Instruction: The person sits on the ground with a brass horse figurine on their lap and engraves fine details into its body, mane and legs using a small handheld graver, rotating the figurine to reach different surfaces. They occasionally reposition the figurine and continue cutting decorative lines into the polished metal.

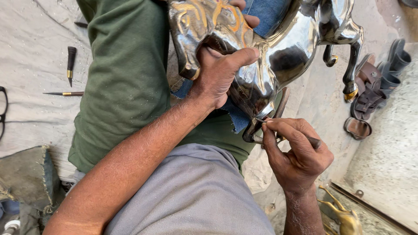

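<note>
Grey cloth-covered floor (30, 48) with sandals (370, 93) alongside; polished metal horse figure (278, 48) across green-trousered lap, left hand (220, 74) clamped on its body, right hand (296, 152) just below, pinched shut on thin engraving tool (265, 122) touching leg.

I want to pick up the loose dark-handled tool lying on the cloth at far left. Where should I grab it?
Grip the tool by its thick dark handle, coming straight down from above. It lies flat on the cloth with nothing beside it, handle away from the person and narrow brass-coloured tip towards them, so pinch across the handle's sides.
</note>
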Demonstrator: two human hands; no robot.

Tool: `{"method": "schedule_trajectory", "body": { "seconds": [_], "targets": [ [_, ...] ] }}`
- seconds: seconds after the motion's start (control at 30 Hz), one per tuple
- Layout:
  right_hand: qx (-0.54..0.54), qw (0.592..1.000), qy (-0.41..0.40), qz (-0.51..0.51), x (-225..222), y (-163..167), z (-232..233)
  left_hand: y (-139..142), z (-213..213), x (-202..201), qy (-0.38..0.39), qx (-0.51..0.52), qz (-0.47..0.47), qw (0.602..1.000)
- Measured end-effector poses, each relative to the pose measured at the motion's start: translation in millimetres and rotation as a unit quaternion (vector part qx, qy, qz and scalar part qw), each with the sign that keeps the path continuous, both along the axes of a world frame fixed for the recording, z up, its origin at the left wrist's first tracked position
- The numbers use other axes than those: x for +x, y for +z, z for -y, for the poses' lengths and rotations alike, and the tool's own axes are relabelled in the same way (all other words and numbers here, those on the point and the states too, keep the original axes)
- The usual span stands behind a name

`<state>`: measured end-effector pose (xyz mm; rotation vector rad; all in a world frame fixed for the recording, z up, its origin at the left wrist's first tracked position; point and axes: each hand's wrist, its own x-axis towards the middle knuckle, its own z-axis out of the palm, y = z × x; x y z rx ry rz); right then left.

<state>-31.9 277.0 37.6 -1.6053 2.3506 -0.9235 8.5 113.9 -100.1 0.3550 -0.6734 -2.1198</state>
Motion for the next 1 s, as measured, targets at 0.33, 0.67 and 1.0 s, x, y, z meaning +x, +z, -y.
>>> {"method": "schedule_trajectory", "body": {
  "seconds": [0.33,0.67,1.0],
  "targets": [
    [0.037,0.998,0.004,-0.044,7,6,10,-2,2,-4,0.004,-0.003,-0.003,1.0],
    [0.06,0.998,-0.001,-0.033,3,7,8,-5,4,-2,-0.009,-0.011,-0.018,1.0],
    [-0.035,0.999,0.035,-0.014,2,-12,-8,-4,2,0,-0.03,0.01,0.021,0.999]
  ]
}}
